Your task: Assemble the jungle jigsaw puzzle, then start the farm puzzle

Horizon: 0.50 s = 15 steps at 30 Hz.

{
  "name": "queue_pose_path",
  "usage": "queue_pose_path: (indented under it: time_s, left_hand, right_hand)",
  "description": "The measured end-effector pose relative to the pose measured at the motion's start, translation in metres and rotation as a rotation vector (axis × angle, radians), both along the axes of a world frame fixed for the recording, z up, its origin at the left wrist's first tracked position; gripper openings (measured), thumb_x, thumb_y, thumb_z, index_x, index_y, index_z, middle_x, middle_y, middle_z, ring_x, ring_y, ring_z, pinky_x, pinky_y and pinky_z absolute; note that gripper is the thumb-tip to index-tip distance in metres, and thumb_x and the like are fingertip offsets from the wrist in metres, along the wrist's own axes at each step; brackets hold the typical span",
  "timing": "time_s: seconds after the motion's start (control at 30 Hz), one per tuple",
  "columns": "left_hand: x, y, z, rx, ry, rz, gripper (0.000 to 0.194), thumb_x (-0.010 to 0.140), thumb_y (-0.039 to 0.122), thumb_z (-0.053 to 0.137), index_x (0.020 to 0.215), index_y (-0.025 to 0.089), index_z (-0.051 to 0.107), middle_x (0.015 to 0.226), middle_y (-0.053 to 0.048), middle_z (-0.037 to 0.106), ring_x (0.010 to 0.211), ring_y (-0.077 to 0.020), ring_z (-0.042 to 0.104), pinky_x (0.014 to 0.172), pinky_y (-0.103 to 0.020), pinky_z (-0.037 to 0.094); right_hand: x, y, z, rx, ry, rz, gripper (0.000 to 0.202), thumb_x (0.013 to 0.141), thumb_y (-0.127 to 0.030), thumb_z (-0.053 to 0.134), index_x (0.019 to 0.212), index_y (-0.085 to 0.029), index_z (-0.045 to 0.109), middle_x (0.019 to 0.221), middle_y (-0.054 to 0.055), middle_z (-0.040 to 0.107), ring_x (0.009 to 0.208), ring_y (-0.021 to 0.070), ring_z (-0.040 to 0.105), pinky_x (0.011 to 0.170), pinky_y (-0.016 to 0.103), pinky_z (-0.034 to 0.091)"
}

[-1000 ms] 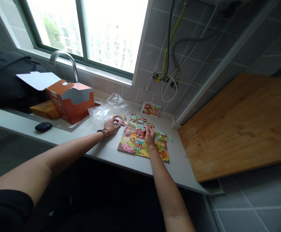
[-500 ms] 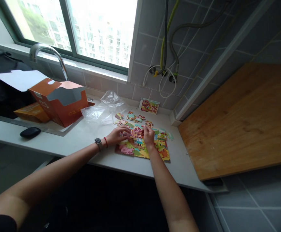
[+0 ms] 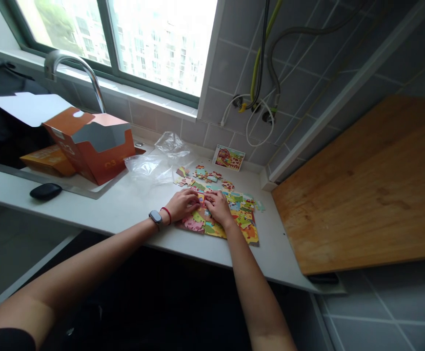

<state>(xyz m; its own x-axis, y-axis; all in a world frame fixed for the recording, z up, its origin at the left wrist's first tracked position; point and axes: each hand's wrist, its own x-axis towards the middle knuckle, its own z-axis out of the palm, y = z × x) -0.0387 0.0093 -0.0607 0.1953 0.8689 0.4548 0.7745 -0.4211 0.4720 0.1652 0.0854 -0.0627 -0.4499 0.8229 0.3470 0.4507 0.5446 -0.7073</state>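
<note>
A colourful jigsaw puzzle (image 3: 215, 229) lies partly joined on the white counter. My left hand (image 3: 183, 204), with a watch and red band at the wrist, rests on its upper left part, fingers bent round a puzzle piece (image 3: 201, 197). From the right, my right hand (image 3: 217, 205) touches the same area, its fingertips pressed down close to my left fingers. What lies under the right fingers is hidden. Loose puzzle pieces (image 3: 208, 175) lie just behind the puzzle. A picture card (image 3: 229, 158) of a farm scene leans against the tiled wall.
Crumpled clear plastic (image 3: 150, 168) lies left of the loose pieces. An open orange box (image 3: 98, 151) stands farther left, near the faucet (image 3: 97, 92). A black mouse-like object (image 3: 46, 191) sits at the counter's left. A wooden board (image 3: 366, 190) rises at the right.
My right hand has moved left and down onto the puzzle, closer to my left hand. My left hand has shifted slightly right. The camera view has tilted a little.
</note>
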Motion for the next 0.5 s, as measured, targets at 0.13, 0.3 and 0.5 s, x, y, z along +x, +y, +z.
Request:
queue_pose_path:
  time_s: [0.13,0.3,0.5]
  left_hand:
    - [0.0016,-0.0021,0.0021,-0.001,0.037,0.076,0.021,0.098,0.035,0.060,0.093,0.024,0.077,0.115,-0.008,0.074,0.108,-0.0267,0.066,0.101,-0.044,0.054]
    - [0.0001,-0.0004,0.0021,-0.002,0.055,0.199,0.031,0.105,0.033,0.046,0.097,0.022,0.074,0.109,-0.010,0.072,0.105,-0.0270,0.063,0.099,-0.045,0.052]
    - [-0.0019,0.0025,0.0016,0.004,0.033,0.285,0.037,0.109,0.032,0.034,0.104,0.022,0.069,0.109,-0.010,0.069,0.108,-0.0259,0.062,0.102,-0.043,0.049]
  right_hand:
    - [-0.0003,0.0018,-0.0019,0.004,0.015,0.001,0.026,0.082,-0.022,0.074,0.106,-0.024,0.083,0.114,0.010,0.069,0.112,0.0266,0.063,0.107,0.041,0.048]
    - [-0.0028,0.0005,-0.0007,-0.002,0.095,-0.027,0.022,0.078,-0.022,0.076,0.099,-0.023,0.083,0.108,0.009,0.072,0.108,0.0261,0.066,0.104,0.040,0.050]
    - [0.0012,0.0030,0.0032,-0.014,0.296,-0.196,0.031,0.091,-0.042,0.058,0.091,-0.019,0.078,0.097,0.010,0.076,0.093,0.0245,0.068,0.092,0.037,0.052]
